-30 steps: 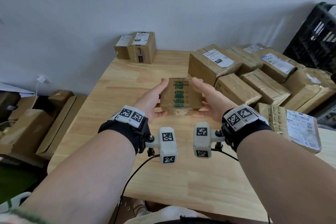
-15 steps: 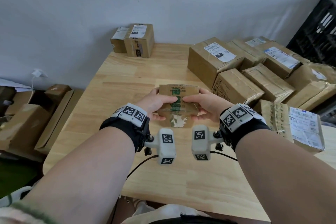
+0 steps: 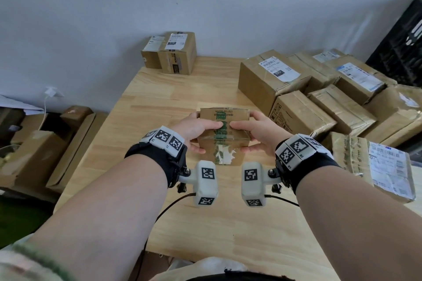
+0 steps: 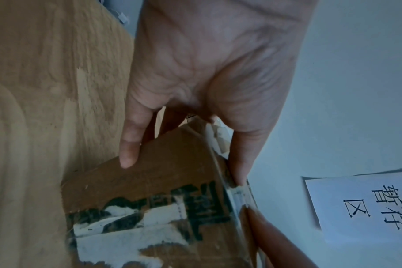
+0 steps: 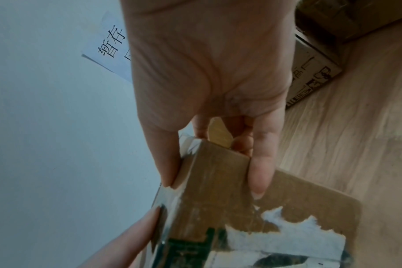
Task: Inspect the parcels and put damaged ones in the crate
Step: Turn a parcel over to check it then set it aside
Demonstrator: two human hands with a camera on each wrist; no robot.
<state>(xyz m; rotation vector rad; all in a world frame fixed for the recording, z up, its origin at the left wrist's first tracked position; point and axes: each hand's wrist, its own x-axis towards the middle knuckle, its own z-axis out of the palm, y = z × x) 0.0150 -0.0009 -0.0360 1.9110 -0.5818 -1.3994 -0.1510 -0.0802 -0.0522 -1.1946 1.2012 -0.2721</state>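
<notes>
My light wooden table point(image 3: 182, 98) carries two small labelled boxes point(image 3: 170, 52) at its far edge by the wall, and a crowded pile of taped cardboard parcels point(image 3: 319, 96) along its right side.

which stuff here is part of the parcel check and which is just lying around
Part of the job:
- small parcel, held in left hand and right hand
- stacked parcels on the right
- two parcels by the wall
- black crate

Lying about:
- paper sign on the wall
- flattened cardboard on the floor
- white plug
</notes>
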